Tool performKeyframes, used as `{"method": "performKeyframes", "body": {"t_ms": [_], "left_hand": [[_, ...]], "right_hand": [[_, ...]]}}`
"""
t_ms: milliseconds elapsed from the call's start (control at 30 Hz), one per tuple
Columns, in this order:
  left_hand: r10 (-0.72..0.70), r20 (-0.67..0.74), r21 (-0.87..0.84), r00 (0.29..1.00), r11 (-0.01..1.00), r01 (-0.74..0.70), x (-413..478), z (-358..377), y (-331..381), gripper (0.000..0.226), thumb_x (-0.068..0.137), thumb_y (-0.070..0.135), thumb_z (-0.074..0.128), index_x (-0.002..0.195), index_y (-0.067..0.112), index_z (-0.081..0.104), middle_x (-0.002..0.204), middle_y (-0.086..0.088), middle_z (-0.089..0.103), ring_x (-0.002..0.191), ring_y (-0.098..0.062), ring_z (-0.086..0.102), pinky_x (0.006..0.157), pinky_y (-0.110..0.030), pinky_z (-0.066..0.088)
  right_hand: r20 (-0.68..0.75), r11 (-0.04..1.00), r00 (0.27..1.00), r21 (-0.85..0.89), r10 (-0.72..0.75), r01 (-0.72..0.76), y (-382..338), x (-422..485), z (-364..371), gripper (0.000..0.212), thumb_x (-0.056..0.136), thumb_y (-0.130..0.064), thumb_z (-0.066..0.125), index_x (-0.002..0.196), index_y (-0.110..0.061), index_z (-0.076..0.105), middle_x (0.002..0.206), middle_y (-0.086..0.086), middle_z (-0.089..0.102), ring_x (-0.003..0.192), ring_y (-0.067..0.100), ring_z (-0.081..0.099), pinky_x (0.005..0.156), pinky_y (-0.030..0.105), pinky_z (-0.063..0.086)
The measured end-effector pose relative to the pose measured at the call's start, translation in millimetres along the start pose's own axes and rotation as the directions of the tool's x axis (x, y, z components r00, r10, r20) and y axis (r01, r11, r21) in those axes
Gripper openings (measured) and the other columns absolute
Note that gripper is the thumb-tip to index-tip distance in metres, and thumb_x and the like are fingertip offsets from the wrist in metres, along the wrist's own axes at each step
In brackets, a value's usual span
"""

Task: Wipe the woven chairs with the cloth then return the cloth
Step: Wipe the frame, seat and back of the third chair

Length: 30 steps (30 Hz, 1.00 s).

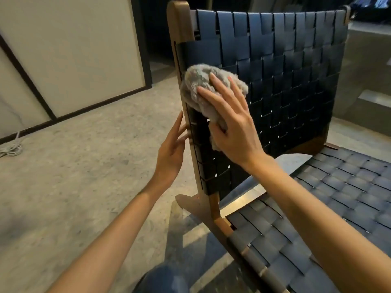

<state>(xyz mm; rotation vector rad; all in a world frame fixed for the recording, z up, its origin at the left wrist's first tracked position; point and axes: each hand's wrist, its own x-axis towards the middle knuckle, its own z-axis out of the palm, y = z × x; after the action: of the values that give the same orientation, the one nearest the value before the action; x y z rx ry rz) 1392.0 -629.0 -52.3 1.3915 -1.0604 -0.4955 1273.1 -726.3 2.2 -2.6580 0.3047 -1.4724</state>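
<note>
Seen from above by a head-worn camera: a person's two bare forearms reach toward a low chair [275, 81] with a dark woven-strap back and seat in a wooden frame. No writing, brand or label can be read on anything in view.

The right hand [230, 123] lies flat against the left part of the chair back, fingers straight and spread, pressing a crumpled grey cloth [203, 85] onto the straps. The cloth bulges out above the fingertips and a fold of it shows below the thumb; how much more of it lies under the palm is hidden. The cloth touches both the woven straps and the edge of the wooden post [182, 34] beside them.

The left hand [171, 151] is held edge-on just beside the outer face of the same post, lower down, fingers straight and pointing up. Its fingertips touch or nearly touch the wood; which cannot be told. It holds nothing.

The seat [317, 218] runs out of the picture at the right and bottom edges, and the far top corner of the back is blurred. A knee in blue denim [165, 280] shows at the bottom edge. On the speckled floor [84, 166] at far left lies a pale coiled cable [10, 149], partly cut off, below a light wall panel [74, 49] with dark trim.
</note>
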Motion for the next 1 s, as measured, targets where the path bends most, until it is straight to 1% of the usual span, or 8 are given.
{"method": "performKeyframes", "body": {"t_ms": [167,267,400,500,600,700,867,1000], "left_hand": [[-0.144,-0.067,-0.001,0.987,0.989,0.145,15.0,-11.2,12.1,0.050,0.101,0.022,0.043,0.144,0.041,0.025,0.131,0.010,0.055,0.124,-0.014,0.052,0.111,-0.040,0.035],[-0.192,-0.077,-0.002,0.978,0.981,0.193,19.3,-18.1,20.9,0.049,0.100,0.022,0.045,0.145,0.035,0.030,0.117,0.017,0.058,0.119,-0.015,0.055,0.102,-0.030,0.041],[-0.183,-0.192,-0.101,0.964,0.981,0.166,20.9,-26.1,39.8,0.035,0.100,0.031,0.042,0.135,0.032,0.043,0.123,0.009,0.059,0.110,-0.012,0.059,0.094,-0.028,0.046],[-0.139,-0.246,-0.150,0.959,0.983,0.104,19.1,-31.8,58.2,0.031,0.101,0.036,0.033,0.125,0.029,0.052,0.118,0.006,0.062,0.106,-0.012,0.060,0.091,-0.029,0.049],[-0.114,-0.146,-0.147,0.983,0.985,0.093,19.2,-32.5,74.4,0.033,0.100,0.036,0.036,0.118,0.023,0.060,0.114,0.000,0.065,0.105,-0.016,0.062,0.089,-0.033,0.051],[-0.136,-0.073,-0.171,0.988,0.978,0.122,23.4,-30.6,85.3,0.028,0.095,0.032,0.050,0.115,0.016,0.063,0.111,-0.002,0.067,0.103,-0.014,0.064,0.090,-0.034,0.053],[-0.145,-0.127,-0.129,0.981,0.983,0.128,25.6,-34.0,87.4,0.015,0.091,0.024,0.059,0.106,0.021,0.059,0.109,0.000,0.065,0.103,-0.016,0.061,0.091,-0.035,0.052],[-0.029,-0.349,0.095,0.937,0.993,0.066,34.4,-59.0,89.0,0.024,0.095,0.031,0.054,0.109,0.012,0.059,0.103,-0.004,0.062,0.093,-0.016,0.060,0.080,-0.031,0.054]], "right_hand": [[0.005,0.983,0.993,-0.144,-0.119,0.119,0.7,85.8,23.5,0.042,0.091,-0.020,0.053,0.131,-0.011,0.057,0.145,0.018,0.043,0.137,0.053,0.024,0.110,0.061,0.015],[-0.039,0.975,0.991,-0.187,-0.128,0.118,0.5,108.7,31.0,0.038,0.086,-0.024,0.059,0.121,-0.011,0.065,0.139,0.014,0.051,0.135,0.049,0.032,0.107,0.050,0.018],[-0.021,0.975,0.987,-0.164,-0.158,0.153,3.0,94.3,38.9,0.039,0.084,-0.021,0.059,0.120,-0.006,0.065,0.136,0.015,0.054,0.134,0.047,0.035,0.111,0.049,0.020],[0.079,0.972,0.981,-0.143,-0.176,0.186,-2.3,73.6,36.4,0.047,0.085,-0.023,0.053,0.129,-0.007,0.058,0.143,0.013,0.047,0.139,0.046,0.025,0.116,0.050,0.012],[0.204,0.998,0.977,0.002,-0.061,0.062,-10.6,69.0,16.3,0.062,0.087,-0.032,0.042,0.146,-0.013,0.037,0.156,0.008,0.025,0.145,0.037,0.004,0.117,0.051,0.006],[0.272,0.998,0.962,0.065,0.001,-0.019,-7.8,63.1,-4.0,0.065,0.089,-0.032,0.041,0.150,-0.018,0.025,0.159,0.001,0.016,0.142,0.031,0.006,0.114,0.053,0.017],[0.067,0.995,0.993,-0.009,0.102,-0.101,-11.4,53.2,-19.1,0.039,0.093,-0.015,0.049,0.131,-0.010,0.057,0.131,0.013,0.054,0.119,0.033,0.043,0.096,0.041,0.042],[-0.128,0.971,0.965,-0.030,0.230,-0.235,-30.4,57.3,-34.8,0.028,0.091,-0.021,0.054,0.116,-0.015,0.063,0.092,-0.008,0.059,0.096,0.015,0.047,0.086,0.035,0.030]]}}
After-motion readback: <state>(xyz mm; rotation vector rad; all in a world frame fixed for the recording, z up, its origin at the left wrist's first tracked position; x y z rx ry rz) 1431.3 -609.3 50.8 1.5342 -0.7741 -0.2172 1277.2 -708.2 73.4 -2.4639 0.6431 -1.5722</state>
